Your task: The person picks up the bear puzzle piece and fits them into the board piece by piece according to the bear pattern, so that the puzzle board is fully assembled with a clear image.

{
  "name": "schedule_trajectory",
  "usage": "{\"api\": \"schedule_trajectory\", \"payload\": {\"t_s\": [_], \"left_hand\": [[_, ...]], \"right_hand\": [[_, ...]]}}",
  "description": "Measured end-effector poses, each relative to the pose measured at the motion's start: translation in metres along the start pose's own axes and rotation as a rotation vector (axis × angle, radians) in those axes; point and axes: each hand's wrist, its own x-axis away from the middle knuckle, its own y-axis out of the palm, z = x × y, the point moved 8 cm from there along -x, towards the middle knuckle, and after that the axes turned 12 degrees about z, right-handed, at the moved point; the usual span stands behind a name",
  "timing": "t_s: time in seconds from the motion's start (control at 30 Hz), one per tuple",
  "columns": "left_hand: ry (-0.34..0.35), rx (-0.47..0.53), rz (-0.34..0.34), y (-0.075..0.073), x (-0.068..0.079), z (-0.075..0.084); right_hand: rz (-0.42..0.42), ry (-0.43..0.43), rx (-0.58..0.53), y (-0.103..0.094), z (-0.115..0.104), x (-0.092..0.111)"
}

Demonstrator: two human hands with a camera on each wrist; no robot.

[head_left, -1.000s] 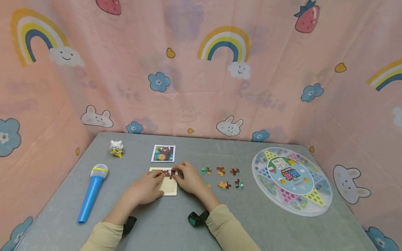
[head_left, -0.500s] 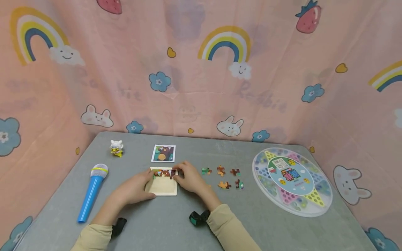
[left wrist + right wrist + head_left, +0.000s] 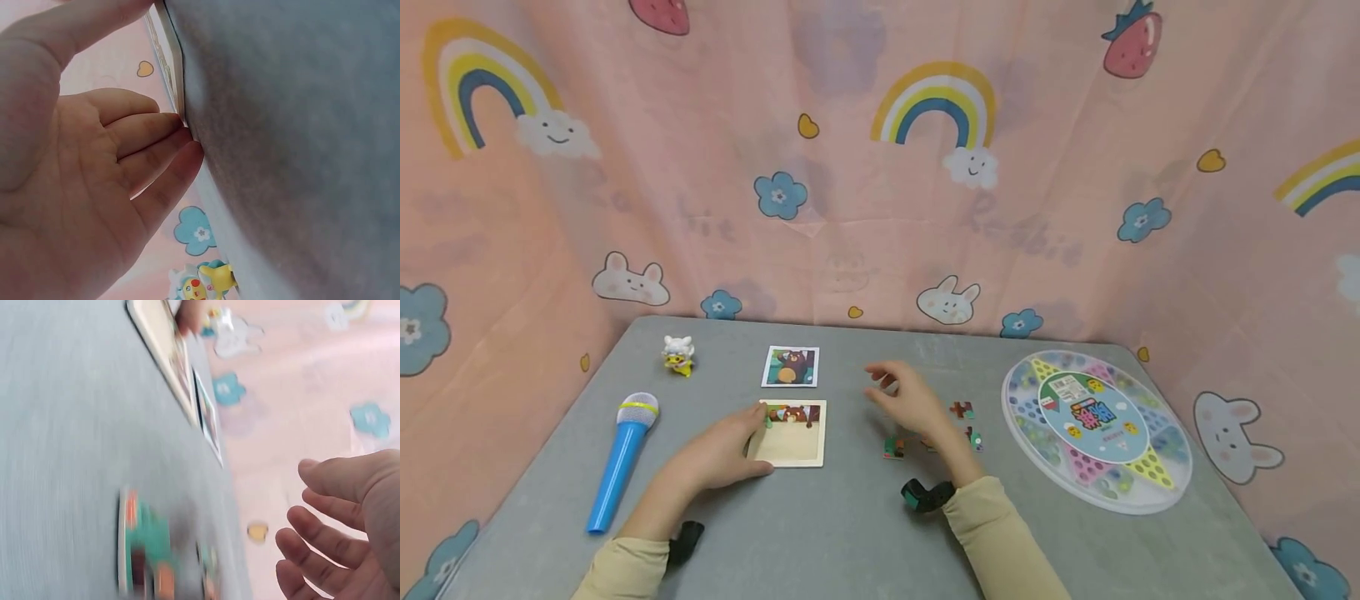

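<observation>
- The left hand [image 3: 718, 458] lies flat on the grey surface [image 3: 820, 533], its straight fingers [image 3: 164, 132] touching the left edge of the puzzle tray [image 3: 792, 432].
- The right hand [image 3: 910, 404] floats above the loose puzzle pieces [image 3: 961, 410], fingers [image 3: 319, 532] spread and holding nothing.
- The pieces sit at 3 o'clock from the tray.
- A bear picture card [image 3: 790, 367] lies at 12 o'clock from the tray.
</observation>
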Motion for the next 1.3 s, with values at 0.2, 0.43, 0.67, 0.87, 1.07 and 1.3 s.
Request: {"api": "schedule_trajectory", "payload": {"t_s": [0.2,0.43,0.67,0.87,1.07,1.3], "left_hand": [[0.0,-0.01,-0.018,0.001,0.003,-0.001],[0.004,-0.036,-0.033,0.004,0.006,-0.004],[-0.012,-0.04,-0.042,0.009,0.007,-0.004],[-0.024,-0.031,-0.049,0.009,0.008,-0.003],[-0.022,-0.027,-0.043,0.005,0.006,0.0],[-0.016,-0.04,-0.042,0.002,0.006,0.001]], "right_hand": [[0.008,0.038,0.001,-0.018,0.034,0.004],[-0.002,0.014,0.027,-0.02,0.058,0.009],[-0.048,-0.025,0.032,-0.017,0.072,0.014],[-0.088,-0.017,0.033,-0.015,0.078,0.017],[-0.108,-0.038,0.036,-0.015,0.077,0.014],[-0.113,-0.106,0.081,-0.015,0.072,0.009]]}}
